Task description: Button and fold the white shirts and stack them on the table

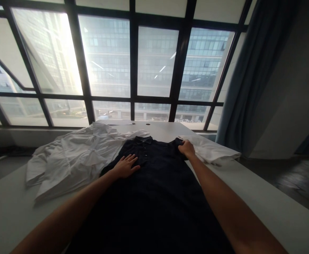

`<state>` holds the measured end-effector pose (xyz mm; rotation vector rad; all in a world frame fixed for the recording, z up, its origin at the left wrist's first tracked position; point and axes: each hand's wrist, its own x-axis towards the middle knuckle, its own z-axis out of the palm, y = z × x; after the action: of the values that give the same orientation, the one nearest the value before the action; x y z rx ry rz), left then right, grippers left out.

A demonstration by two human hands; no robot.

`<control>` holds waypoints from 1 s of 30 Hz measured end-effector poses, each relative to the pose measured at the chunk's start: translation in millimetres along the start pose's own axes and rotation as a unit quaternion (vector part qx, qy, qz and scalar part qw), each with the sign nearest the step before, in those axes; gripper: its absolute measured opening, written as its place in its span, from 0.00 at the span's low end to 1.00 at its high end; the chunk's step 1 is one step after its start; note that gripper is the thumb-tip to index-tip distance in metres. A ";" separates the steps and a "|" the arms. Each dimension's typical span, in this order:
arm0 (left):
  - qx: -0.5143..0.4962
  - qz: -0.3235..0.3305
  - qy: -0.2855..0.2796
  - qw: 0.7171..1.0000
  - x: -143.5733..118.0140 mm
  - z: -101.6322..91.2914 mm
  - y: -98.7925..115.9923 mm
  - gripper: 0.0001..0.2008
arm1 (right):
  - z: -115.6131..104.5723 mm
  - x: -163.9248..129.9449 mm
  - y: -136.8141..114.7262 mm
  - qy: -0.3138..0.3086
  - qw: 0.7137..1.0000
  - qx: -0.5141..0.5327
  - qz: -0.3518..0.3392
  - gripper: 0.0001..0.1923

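left hand (126, 166) flat, released on dark polo shirt (154, 183); right hand (187, 148) grasping its sleeve at 1 o'clock (white shirts (72, 158) at 10) on counter (262, 197)

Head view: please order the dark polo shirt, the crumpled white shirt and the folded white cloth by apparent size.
1. dark polo shirt, though it lies nearest the camera
2. crumpled white shirt
3. folded white cloth

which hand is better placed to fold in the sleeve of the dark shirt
Right, probably. The right hand already grips the dark shirt at its sleeve edge, while the left hand lies flat on the chest.
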<state>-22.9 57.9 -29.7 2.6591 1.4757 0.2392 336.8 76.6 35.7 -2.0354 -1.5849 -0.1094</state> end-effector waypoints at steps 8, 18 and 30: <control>-0.012 0.020 0.110 0.994 -10.4 -6.3 12.1 0.26 | 6.6 -87.2 -92.4 -0.096 0.980 0.004 -0.173 0.30; 0.021 0.075 0.171 0.982 -18.4 -11.8 20.1 0.13 | 26.2 -106.4 -92.3 -0.172 0.951 -0.029 -0.257 0.24; -0.002 0.089 0.168 0.982 -15.5 -7.8 17.1 0.12 | 41.2 -59.8 -93.7 -0.201 0.955 -0.031 -0.215 0.26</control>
<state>-18.0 35.7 -20.8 2.8548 1.3052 0.7359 222.1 57.8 12.5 -1.8005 -2.2892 0.1049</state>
